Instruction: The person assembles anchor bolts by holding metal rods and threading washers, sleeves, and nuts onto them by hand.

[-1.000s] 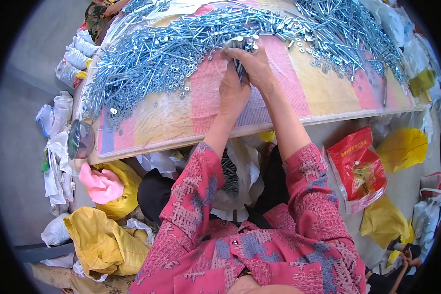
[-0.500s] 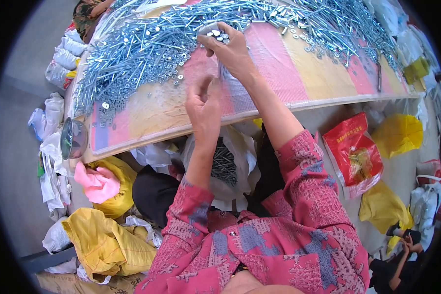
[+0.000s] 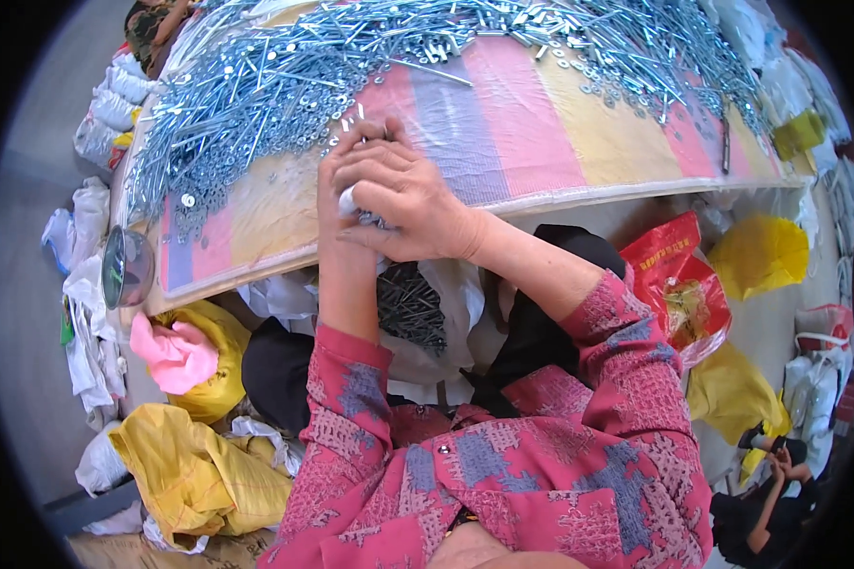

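My hands meet just above the front edge of the table, left of the middle. My right hand (image 3: pixel 403 194) is folded across my left hand (image 3: pixel 330 185) and closed round a bunch of shiny metal bolts (image 3: pixel 368 220), whose round ends show below its fingers. The left hand is largely covered; its fingertips curl inward, and what they grip is hidden. Bright metal pieces lie just past the fingers. Beyond the hands spreads a wide heap of loose silvery bolts and rods (image 3: pixel 256 90), with small washers (image 3: pixel 299 133) along its near side.
A striped sheet covers the tabletop (image 3: pixel 531 133). Below its edge, between my knees, an open white bag (image 3: pixel 460 294) holds dark bolts. A clear round tub (image 3: pixel 128 268) sits at the left corner. Yellow sacks (image 3: pixel 199 474) and a red bag (image 3: pixel 674 270) lie around. Another person (image 3: pixel 773 493) is at lower right.
My right hand has come down and left with the bolts, from over the table onto my left hand. The left hand has shifted slightly left. A long rod now shows on the sheet.
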Tool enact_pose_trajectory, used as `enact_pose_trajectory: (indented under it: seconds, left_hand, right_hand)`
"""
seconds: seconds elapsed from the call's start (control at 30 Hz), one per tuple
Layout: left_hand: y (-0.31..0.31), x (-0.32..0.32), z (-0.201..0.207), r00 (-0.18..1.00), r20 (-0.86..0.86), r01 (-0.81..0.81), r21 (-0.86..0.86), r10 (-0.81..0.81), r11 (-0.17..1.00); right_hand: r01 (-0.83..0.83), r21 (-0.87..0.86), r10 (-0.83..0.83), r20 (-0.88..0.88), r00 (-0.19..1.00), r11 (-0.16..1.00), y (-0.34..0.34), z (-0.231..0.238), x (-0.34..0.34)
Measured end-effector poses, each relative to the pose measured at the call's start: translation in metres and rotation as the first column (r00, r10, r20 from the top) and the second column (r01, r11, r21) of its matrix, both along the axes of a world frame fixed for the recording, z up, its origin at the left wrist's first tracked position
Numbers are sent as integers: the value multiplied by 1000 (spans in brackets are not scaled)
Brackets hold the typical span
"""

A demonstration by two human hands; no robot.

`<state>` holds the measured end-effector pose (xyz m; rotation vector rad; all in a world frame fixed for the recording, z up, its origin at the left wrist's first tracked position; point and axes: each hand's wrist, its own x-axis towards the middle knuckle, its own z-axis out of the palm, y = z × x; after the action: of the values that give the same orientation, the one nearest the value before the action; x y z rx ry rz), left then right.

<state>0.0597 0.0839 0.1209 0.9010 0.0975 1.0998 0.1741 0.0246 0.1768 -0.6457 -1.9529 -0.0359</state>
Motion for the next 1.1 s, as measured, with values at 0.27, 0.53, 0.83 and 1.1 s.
enact_pose_trajectory:
  seconds: [0.27, 0.53, 0.83, 1.1]
  left_hand:
    - [30, 1, 61, 908, -119, -417, -332, 401, 846]
    - [9, 0, 38, 482, -632, -477, 392, 607, 787]
    - [-7, -6, 27, 532, -680, -400, 323, 505, 858]
    - [-77, -79, 60, 875, -467, -343, -407, 130, 847]
  right_hand:
    - [480, -259, -502, -25, 864, 838, 51, -10, 53]
    - [790, -308, -755, 251, 605, 531, 120, -58, 89]
    - [839, -343, -782, 330, 528, 422, 104, -55, 92]
    - [-56, -721, -362, -411, 837, 690, 55, -5, 95]
